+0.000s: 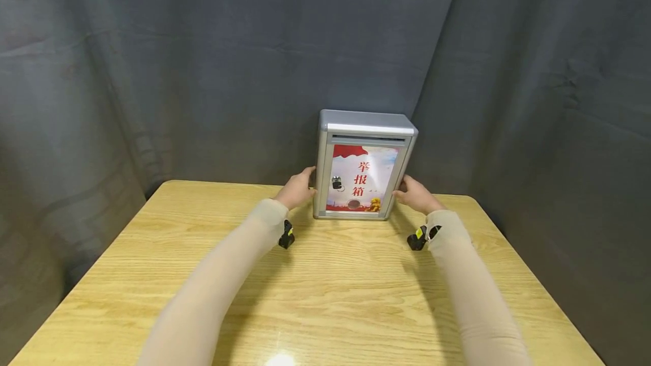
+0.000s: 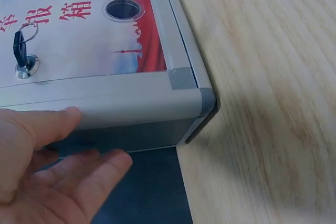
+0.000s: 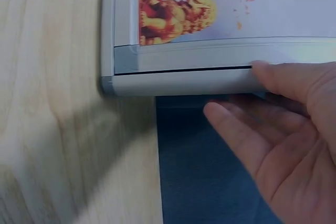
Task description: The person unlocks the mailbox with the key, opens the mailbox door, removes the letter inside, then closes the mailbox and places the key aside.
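Observation:
A silver metal mailbox (image 1: 362, 165) stands on the wooden table, with a slot along its top front and red Chinese characters on its panel. At its left side is my left hand (image 1: 296, 188); the thumb lies along the front frame edge and the other fingers extend loosely beside the side wall. My right hand (image 1: 417, 194) is at the opposite side, its thumb tip at the front edge and fingers reaching toward the side. A key (image 2: 20, 48) with a ring sits in the lock on the front panel. A round window (image 2: 123, 9) lies low on that panel.
The wooden table (image 1: 325, 281) extends toward me, and the mailbox is near its far edge. Grey curtains (image 1: 213, 72) hang behind it and at both sides. Black wrist cameras (image 1: 417, 238) are strapped at my sleeves.

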`<act>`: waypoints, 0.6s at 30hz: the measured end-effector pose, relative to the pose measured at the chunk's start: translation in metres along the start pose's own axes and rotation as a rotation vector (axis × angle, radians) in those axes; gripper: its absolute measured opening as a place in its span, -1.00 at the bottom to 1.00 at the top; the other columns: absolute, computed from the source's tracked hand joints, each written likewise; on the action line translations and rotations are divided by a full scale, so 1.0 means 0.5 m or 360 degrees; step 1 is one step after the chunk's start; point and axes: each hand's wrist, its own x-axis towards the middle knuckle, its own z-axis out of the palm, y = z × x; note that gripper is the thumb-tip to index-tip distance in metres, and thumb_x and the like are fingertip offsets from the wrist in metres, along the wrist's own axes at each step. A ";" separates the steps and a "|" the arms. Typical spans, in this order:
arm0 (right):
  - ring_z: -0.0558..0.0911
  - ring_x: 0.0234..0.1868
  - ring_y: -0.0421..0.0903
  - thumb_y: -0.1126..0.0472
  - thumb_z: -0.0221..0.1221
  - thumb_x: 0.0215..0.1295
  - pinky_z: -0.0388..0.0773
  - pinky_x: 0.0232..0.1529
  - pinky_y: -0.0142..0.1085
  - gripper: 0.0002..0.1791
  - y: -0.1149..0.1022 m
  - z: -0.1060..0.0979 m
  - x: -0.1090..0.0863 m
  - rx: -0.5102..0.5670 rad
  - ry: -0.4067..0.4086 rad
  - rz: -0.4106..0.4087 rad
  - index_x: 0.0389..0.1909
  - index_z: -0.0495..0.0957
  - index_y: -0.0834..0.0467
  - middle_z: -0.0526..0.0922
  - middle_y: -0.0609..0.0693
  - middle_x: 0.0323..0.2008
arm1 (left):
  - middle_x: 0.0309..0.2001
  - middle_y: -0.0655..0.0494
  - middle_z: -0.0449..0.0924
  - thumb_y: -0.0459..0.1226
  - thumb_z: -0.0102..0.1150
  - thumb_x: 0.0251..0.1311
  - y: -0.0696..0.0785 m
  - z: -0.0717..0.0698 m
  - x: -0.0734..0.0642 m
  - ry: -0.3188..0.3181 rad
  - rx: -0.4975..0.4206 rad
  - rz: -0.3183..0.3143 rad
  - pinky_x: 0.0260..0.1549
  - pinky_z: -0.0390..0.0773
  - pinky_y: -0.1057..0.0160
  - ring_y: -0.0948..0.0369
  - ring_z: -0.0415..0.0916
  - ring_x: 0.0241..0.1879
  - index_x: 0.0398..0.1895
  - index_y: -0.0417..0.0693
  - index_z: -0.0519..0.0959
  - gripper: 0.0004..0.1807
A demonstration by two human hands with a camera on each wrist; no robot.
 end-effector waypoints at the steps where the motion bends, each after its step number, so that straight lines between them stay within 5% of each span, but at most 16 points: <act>1: 0.45 0.19 0.28 0.20 -0.03 0.50 0.52 0.13 0.03 -0.56 0.001 0.003 0.001 -0.0001 0.0031 0.0005 0.23 0.19 0.38 0.36 0.40 0.18 | 0.22 -0.24 0.46 -0.34 0.15 0.31 0.000 0.002 0.000 0.0024 -0.0003 0.0007 0.18 0.49 0.04 -0.04 0.45 0.21 0.48 -0.23 0.03 -0.25; 11: 0.55 0.09 0.28 0.24 0.02 0.47 0.52 0.08 0.09 -0.72 -0.002 0.051 -0.014 -0.0167 0.0398 -0.0179 0.05 0.38 0.35 0.54 0.39 0.08 | 0.25 -0.16 0.46 -0.42 0.11 0.31 -0.005 0.017 -0.036 0.0310 -0.0066 0.0065 0.10 0.56 0.11 0.02 0.50 0.17 0.51 -0.13 0.01 -0.24; 18: 0.66 -0.10 0.18 0.20 0.05 0.45 0.62 -0.11 0.03 -0.76 -0.082 0.072 -0.054 -0.0082 0.0543 -0.0274 -0.02 0.41 0.27 0.64 0.28 -0.11 | 0.20 -0.24 0.48 -0.46 0.14 0.26 -0.001 -0.070 -0.096 0.0460 0.0003 0.0191 -0.02 0.62 0.06 -0.05 0.53 0.11 0.50 -0.11 0.06 -0.23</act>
